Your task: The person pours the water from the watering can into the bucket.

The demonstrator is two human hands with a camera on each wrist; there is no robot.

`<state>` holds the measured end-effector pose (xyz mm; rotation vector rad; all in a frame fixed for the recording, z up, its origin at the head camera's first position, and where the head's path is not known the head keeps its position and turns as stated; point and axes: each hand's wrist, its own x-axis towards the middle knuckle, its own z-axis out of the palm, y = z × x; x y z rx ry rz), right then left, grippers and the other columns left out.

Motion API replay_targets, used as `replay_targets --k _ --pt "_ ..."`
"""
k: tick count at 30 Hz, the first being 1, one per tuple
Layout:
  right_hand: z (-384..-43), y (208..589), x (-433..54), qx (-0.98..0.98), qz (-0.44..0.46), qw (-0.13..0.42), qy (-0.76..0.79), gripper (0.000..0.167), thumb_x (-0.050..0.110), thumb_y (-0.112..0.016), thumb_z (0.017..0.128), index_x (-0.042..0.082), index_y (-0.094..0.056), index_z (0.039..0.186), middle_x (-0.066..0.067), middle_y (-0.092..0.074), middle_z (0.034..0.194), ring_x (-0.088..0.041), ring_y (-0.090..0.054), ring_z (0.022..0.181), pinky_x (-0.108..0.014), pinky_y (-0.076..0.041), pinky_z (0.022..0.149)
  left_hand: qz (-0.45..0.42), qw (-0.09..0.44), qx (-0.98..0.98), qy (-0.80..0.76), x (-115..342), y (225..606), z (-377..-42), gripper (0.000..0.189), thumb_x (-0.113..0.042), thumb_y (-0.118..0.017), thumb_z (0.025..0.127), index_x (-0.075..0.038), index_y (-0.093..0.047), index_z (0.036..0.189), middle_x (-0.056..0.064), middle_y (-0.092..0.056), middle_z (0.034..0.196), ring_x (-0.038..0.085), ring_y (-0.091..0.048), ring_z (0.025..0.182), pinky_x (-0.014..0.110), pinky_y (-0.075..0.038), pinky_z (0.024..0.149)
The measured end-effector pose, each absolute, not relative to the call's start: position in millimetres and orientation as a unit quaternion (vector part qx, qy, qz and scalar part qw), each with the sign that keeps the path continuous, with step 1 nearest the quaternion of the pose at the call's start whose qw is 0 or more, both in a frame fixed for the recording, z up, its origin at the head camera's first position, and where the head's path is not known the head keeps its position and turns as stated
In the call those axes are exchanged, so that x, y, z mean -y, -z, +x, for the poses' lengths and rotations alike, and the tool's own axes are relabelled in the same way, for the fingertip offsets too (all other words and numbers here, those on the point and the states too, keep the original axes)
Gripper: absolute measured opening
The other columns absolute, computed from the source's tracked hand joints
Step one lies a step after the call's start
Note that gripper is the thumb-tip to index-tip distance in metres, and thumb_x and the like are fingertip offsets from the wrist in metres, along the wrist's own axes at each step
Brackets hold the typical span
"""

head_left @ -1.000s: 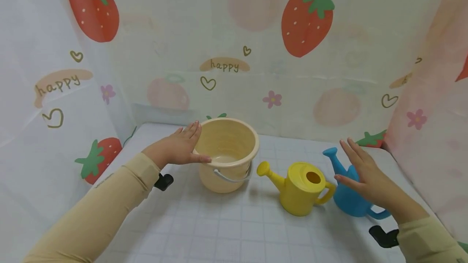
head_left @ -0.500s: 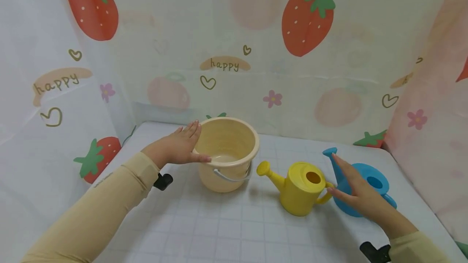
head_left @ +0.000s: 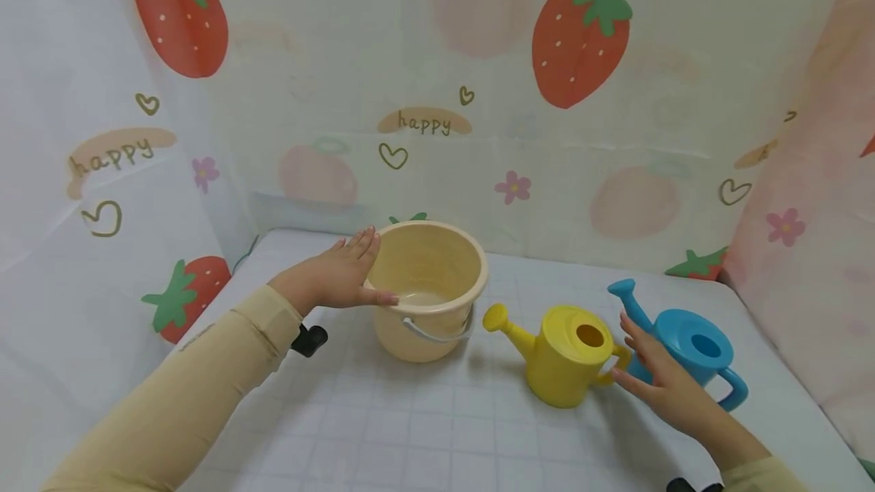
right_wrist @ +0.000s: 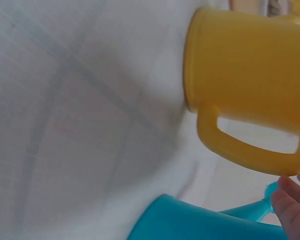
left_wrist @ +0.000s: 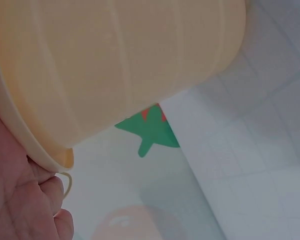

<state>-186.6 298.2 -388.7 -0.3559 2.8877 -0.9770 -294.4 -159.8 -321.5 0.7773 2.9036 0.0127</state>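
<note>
On the white checked counter point(head_left: 410, 439), before a strawberry-print backdrop point(head_left: 307, 82), I have the cream bucket point(head_left: 431, 275) near six o'clock in my head view; the left hand point(head_left: 338, 277) rests straight-fingered on its nine o'clock side; from there, the yellow watering can point(head_left: 560, 370) stands at four; the right hand point(head_left: 666, 386), unclenched, gripping nothing, is by its handle point(right_wrist: 250, 159), contact unclear; farther, at three, stands the blue watering can point(head_left: 683, 329).
</note>
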Motion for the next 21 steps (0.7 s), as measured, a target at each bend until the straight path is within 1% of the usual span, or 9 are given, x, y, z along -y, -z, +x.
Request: replay_targets --k 3,7,12,14,21 --pt "-186.7 392.6 -298.2 -0.940 -0.107 0.043 0.320 0.083 0.047 -0.053 0.089 0.025 0.001 0.148 -0.020 -0.014 0.150 -0.047 -0.022 0.130 -0.064 -0.028 0.094 0.258 0.067 -0.964 -0.003 158.9 322.4 -295.8 0.120 -0.087 -0.026 0.068 0.004 -0.002 0.144 0.019 0.003 0.151 0.030 0.000 0.139 0.048 -0.008 0.111" --pt "-188.1 396.3 -297.8 -0.944 -0.088 0.050 0.315 0.083 0.049 -0.051 0.089 0.020 -0.002 0.149 -0.022 -0.021 0.147 -0.048 -0.021 0.130 -0.067 -0.027 0.092 0.258 0.065 -0.964 -0.002 158.9 323.4 -296.6 0.121 -0.087 -0.025 0.068 0.004 -0.002 0.144 0.019 0.003 0.151 0.029 0.000 0.139 0.048 -0.009 0.111" --pt "-189.9 401.6 -297.2 -0.948 -0.054 0.064 0.306 0.080 0.056 -0.047 0.088 0.008 -0.020 0.146 -0.024 -0.028 0.144 -0.047 -0.026 0.128 -0.063 -0.032 0.092 0.259 0.066 -0.964 -0.005 159.2 323.5 -296.4 0.121 -0.087 -0.025 0.068 0.004 -0.002 0.144 0.020 0.003 0.151 0.030 0.000 0.139 0.048 -0.009 0.110" --pt "-190.5 403.4 -297.0 -0.947 -0.045 0.067 0.311 0.078 0.056 -0.046 0.089 0.005 -0.025 0.144 -0.024 -0.029 0.144 -0.046 -0.028 0.127 -0.061 -0.033 0.093 0.259 0.067 -0.963 -0.005 158.9 322.9 -296.0 0.121 -0.087 -0.026 0.068 0.004 -0.003 0.144 0.020 0.003 0.151 0.030 -0.001 0.139 0.048 -0.009 0.110" --pt "-192.9 407.0 -295.6 -0.941 -0.033 0.068 0.331 0.076 0.057 -0.044 0.089 0.004 -0.029 0.141 -0.024 -0.033 0.142 -0.042 -0.032 0.127 -0.054 -0.035 0.096 0.256 0.069 -0.964 0.004 159.2 321.9 -296.2 0.121 -0.087 -0.025 0.068 0.004 -0.003 0.144 0.019 0.003 0.151 0.030 0.000 0.139 0.049 -0.009 0.110"
